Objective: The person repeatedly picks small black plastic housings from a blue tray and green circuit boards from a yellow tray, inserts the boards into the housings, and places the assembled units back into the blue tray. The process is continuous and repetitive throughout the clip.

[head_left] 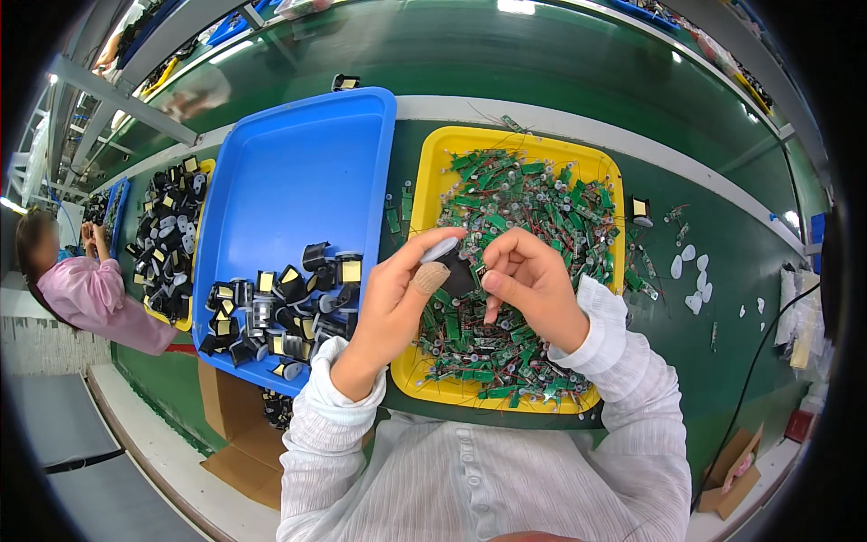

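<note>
My left hand [402,294] and my right hand [533,280] meet over the yellow tray [424,181], pinching a small black part [461,274] between them. My left thumb wears a tan tape wrap, and a white oval piece rests at my left fingertips. The tray is heaped with several small green circuit boards [524,199] with thin wires. To the left, a blue tray [298,172] holds a pile of black housings with yellow squares [280,312] in its near end.
A further yellow tray [172,235] of black parts lies at the far left, beside another person in pink [90,294]. Loose green boards and white oval pieces [691,280] lie on the green bench to the right. Cardboard boxes [239,434] sit below the bench edge.
</note>
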Demonstrator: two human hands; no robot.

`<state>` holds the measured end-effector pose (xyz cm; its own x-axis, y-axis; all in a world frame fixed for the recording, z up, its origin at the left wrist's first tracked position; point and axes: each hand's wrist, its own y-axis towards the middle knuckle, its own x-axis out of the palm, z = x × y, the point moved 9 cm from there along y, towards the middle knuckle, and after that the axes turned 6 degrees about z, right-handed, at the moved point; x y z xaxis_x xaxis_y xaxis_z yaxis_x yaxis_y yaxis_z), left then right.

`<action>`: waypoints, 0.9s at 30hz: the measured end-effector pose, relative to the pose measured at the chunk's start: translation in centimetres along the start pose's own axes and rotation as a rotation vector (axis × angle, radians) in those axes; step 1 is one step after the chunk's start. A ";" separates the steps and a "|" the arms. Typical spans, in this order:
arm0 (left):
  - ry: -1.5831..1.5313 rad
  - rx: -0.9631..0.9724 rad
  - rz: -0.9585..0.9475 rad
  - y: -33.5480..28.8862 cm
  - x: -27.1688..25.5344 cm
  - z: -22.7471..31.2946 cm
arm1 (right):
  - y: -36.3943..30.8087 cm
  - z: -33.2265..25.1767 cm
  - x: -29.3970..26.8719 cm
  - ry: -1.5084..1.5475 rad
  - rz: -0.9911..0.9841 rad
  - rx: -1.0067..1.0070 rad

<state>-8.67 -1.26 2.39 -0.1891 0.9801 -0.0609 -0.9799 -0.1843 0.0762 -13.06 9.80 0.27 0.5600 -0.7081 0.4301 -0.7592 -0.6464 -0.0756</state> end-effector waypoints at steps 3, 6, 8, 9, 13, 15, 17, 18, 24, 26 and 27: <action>-0.046 -0.038 -0.030 -0.1 0.5 -0.1 | 0.3 0.3 0.0 0.063 -0.015 0.058; -0.067 0.031 -0.044 0.1 0.6 0.1 | 0.3 0.6 0.0 0.096 -0.029 0.118; -0.090 0.032 -0.041 0.1 0.7 0.1 | 0.3 1.2 -0.1 0.129 -0.038 0.164; -0.094 0.026 -0.030 0.1 0.7 -0.1 | 0.3 1.3 0.0 0.138 -0.049 0.170; -0.068 0.010 -0.020 0.0 0.8 -0.6 | 0.2 1.4 0.2 0.154 -0.072 0.185; -0.011 0.031 -0.007 -0.1 0.7 -0.4 | 0.2 1.5 0.2 0.138 -0.075 0.187; 0.070 0.078 0.033 -0.1 0.5 0.1 | 0.3 1.6 0.3 0.108 -0.080 0.189; 0.104 0.103 0.057 -0.1 0.3 0.2 | 0.3 1.6 0.3 0.094 -0.075 0.187; 0.297 0.262 0.133 -0.4 0.1 1.8 | 0.0 1.6 0.5 0.051 -0.103 0.221; 0.350 0.283 0.136 -0.5 0.2 2.5 | -0.1 1.5 0.8 0.033 -0.137 0.201; 0.373 0.271 0.119 -0.5 0.3 2.4 | -0.1 1.4 0.7 0.026 -0.131 0.199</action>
<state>-8.09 -0.68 4.68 -0.3579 0.8506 -0.3852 -0.9074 -0.2194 0.3586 -12.09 8.94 -0.69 0.6388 -0.6086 0.4707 -0.5987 -0.7774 -0.1928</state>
